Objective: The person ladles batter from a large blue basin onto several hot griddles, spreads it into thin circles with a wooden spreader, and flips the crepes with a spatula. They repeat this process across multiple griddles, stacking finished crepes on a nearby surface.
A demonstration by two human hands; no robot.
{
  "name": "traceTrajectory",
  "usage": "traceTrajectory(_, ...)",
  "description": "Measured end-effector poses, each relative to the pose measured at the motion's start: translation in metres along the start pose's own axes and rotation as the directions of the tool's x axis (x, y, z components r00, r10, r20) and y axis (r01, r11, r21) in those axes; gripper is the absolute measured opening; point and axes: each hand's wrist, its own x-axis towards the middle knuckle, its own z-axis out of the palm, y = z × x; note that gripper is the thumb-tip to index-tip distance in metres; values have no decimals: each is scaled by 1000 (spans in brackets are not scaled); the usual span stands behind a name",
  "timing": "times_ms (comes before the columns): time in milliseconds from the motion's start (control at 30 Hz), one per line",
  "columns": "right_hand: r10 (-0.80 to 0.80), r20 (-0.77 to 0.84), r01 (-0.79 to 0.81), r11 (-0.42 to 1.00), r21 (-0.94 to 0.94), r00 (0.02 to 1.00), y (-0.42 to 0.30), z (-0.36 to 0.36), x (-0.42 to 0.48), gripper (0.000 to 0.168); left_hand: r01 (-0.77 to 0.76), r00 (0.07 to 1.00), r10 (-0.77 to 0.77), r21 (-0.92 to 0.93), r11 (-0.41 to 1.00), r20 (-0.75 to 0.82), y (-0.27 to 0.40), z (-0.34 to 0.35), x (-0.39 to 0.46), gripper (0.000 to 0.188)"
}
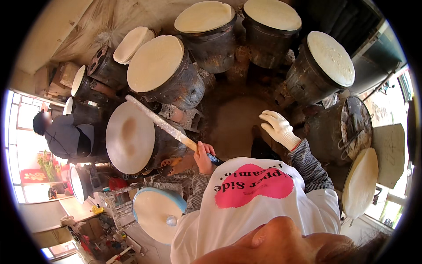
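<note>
My left hand (203, 158), bare, grips the dark-wrapped handle of a long wooden stick (161, 123). Most of the stick's length is coated in whitish, crusted paste. Its far end reaches over the upper edge of a round, pale griddle top (141, 155) with a brown patch in its middle. My right hand (277, 128) wears a white knit glove and hangs over the floor with its fingers apart, holding nothing. Beside my left forearm stands a blue-rimmed basin (135, 206) of cream-coloured batter, with a small clear round object (171, 220) in it.
Black barrel stoves (211, 49) with pale, round tops curve around me, including one ahead left (156, 62) and one ahead right (331, 59). A drum (354, 128) with metal handles is at right. Another person (67, 137) stands at far left. Brown floor (230, 122) lies ahead.
</note>
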Motion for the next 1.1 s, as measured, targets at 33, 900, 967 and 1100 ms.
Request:
traceTrajectory(33, -47, 3, 46, 998, 33, 999, 7, 11, 26, 30, -8, 999, 9, 23, 1000, -34, -1, 0, 5, 45)
traceTrajectory(900, -502, 84, 473, 730, -494, 861, 135, 136, 608, 23, 27, 726, -50, -44, 999, -686, -21, 111, 121, 48)
traceTrajectory(967, -473, 114, 465, 743, -482, 874, 128, 139, 610, 18, 27, 722, -62, -62, 998, -689, -22, 113, 126, 48)
traceTrajectory(1100, -280, 110, 301, 868, -396, 954, 127, 133, 637, 22, 22, 732, -53, -55, 998, -680, -17, 118, 132, 48)
